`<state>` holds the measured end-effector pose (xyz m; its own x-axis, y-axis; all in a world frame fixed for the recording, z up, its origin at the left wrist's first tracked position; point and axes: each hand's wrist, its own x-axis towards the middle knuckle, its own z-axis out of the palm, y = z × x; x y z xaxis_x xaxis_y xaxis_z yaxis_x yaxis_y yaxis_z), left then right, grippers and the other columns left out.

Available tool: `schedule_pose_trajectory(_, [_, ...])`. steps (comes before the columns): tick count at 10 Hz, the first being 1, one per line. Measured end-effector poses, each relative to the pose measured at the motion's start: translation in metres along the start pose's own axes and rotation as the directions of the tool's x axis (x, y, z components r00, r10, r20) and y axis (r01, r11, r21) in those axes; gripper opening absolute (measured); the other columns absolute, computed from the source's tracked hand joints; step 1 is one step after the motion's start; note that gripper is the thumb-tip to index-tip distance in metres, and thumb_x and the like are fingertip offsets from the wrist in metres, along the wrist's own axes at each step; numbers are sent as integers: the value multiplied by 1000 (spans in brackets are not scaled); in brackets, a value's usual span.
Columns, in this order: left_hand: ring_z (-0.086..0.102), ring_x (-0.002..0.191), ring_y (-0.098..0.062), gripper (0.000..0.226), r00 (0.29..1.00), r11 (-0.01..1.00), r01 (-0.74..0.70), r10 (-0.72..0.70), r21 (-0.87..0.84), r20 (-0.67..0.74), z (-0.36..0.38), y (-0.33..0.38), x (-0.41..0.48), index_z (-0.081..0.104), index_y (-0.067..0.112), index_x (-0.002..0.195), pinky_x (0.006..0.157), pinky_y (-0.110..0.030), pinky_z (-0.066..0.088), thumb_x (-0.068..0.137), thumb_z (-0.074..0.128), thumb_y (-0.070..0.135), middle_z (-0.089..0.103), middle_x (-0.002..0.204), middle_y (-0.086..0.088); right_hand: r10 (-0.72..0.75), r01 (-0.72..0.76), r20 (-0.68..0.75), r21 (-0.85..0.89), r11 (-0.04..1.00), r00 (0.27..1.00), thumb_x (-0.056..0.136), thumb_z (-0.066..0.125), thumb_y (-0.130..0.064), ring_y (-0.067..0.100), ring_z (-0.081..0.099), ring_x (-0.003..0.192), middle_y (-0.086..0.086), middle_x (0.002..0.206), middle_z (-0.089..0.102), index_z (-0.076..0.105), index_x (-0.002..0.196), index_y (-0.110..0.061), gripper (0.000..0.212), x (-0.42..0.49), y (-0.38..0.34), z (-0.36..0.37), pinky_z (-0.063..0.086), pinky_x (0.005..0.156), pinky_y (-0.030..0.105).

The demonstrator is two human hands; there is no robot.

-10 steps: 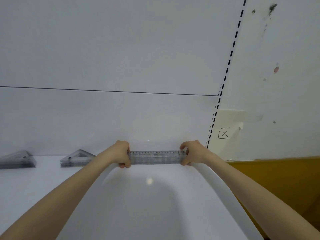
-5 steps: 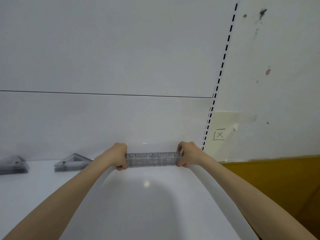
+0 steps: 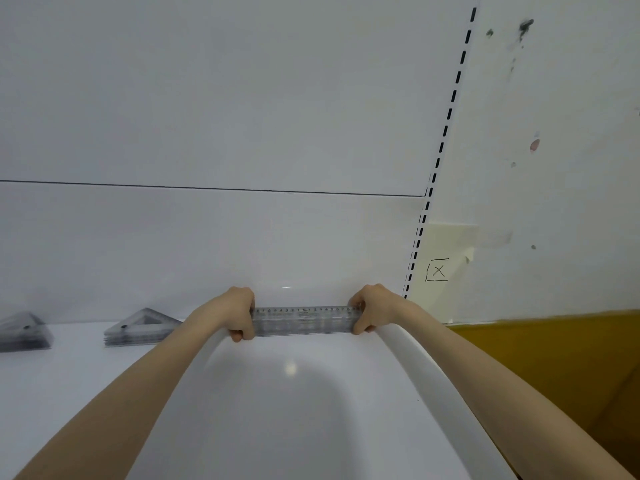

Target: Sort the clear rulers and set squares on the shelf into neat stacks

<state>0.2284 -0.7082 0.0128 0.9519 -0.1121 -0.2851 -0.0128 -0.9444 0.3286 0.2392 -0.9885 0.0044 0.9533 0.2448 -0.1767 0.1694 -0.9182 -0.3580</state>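
Risk: left hand (image 3: 232, 312) and right hand (image 3: 371, 309) pinch ruler stack (image 3: 304, 321) by its ends; uneven squeeze could fan it.

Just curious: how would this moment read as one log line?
left hand: grips ruler stack, left end | right hand: grips its right end | nearer set-square stack, farther set-square stack: on shelf, at left

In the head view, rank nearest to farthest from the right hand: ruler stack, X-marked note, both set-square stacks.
1. Ruler stack: gripped by the right hand at its right end.
2. X-marked note: on the wall, just right.
3. Nearer set-square stack: left, beyond the left hand.
4. Far set-square stack: far left edge.
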Motion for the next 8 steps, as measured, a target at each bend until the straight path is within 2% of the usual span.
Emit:
schedule_pose_trajectory(1, [65, 52, -13, 20, 1000, 1000, -1, 1, 23, 13, 0, 1, 1, 65, 0, 84, 61, -21, 54, 65, 68, 1, 66, 61, -5, -23, 22, -19, -27, 999, 1000, 64, 73, -16, 10, 52, 48, -1, 54, 57, 58, 64, -17, 15, 0, 0, 1, 42, 51, 19])
schedule_pose_trajectory(2, [63, 51, -12, 20, 1000, 999, -3, 3, 39, 12, -1, 2, 1, 66, -1, 86, 63, -22, 54, 66, 69, 1, 65, 59, -4, -51, 48, -47, -54, 997, 998, 62, 73, -17, 12, 49, 49, -1, 51, 54, 63, 71, -8, 16, -1, 2, 3, 38, 48, 20])
schedule_pose_trajectory(3, [60, 45, -8, 18, 1000, 998, -6, 7, 63, -3, 0, 4, 1, 65, 1, 83, 58, -20, 52, 65, 68, 2, 63, 55, -1, -80, 76, -66, -68, 995, 995, 61, 72, -17, 14, 45, 50, 0, 50, 51, 58, 65, -9, 16, -3, 2, 5, 34, 47, 21])
schedule_pose_trajectory(4, [63, 49, -12, 24, 1000, 999, 4, -4, 32, 0, 1, 2, 0, 65, -1, 90, 53, -19, 52, 66, 69, 1, 66, 64, -7, -80, 77, -62, -55, 996, 995, 63, 72, -16, 14, 47, 51, -2, 52, 49, 56, 65, -16, 17, -6, 1, 4, 35, 45, 19])
schedule_pose_trajectory(5, [62, 53, -14, 33, 999, 1000, -2, 2, -13, -32, 5, -1, -4, 60, 1, 99, 47, -19, 48, 68, 70, 2, 64, 80, -8, -50, 49, -60, -19, 999, 997, 66, 74, -18, 9, 51, 56, -4, 66, 54, 65, 89, -19, 25, -11, 0, 3, 40, 49, 18])
schedule_pose_trajectory(6, [59, 71, -18, 42, 994, 999, -26, 30, 42, -107, 8, -3, -14, 57, 5, 106, 48, -21, 44, 67, 72, 10, 56, 93, -5, -41, 42, -78, 0, 999, 996, 67, 75, -19, 6, 52, 60, -7, 72, 54, 62, 109, -20, 44, -17, -1, 1, 44, 54, 20])
schedule_pose_trajectory(7, [60, 85, -22, 48, 987, 996, -32, 44, 81, -154, 15, -6, -19, 55, 7, 111, 62, -28, 49, 67, 73, 16, 54, 101, -6, -34, 32, -103, -25, 999, 994, 65, 77, -27, 12, 58, 75, -3, 88, 61, 60, 118, -24, 56, -20, 2, 6, 52, 69, 29])
schedule_pose_trajectory(8, [57, 88, -22, 50, 977, 991, -28, 55, 129, -206, 19, -4, -32, 48, 10, 115, 66, -31, 50, 73, 71, 22, 50, 104, -6, -34, 11, -134, -169, 986, 990, 69, 74, -44, 20, 60, 98, -1, 112, 60, 47, 131, -34, 68, -28, -2, 7, 51, 79, 33])
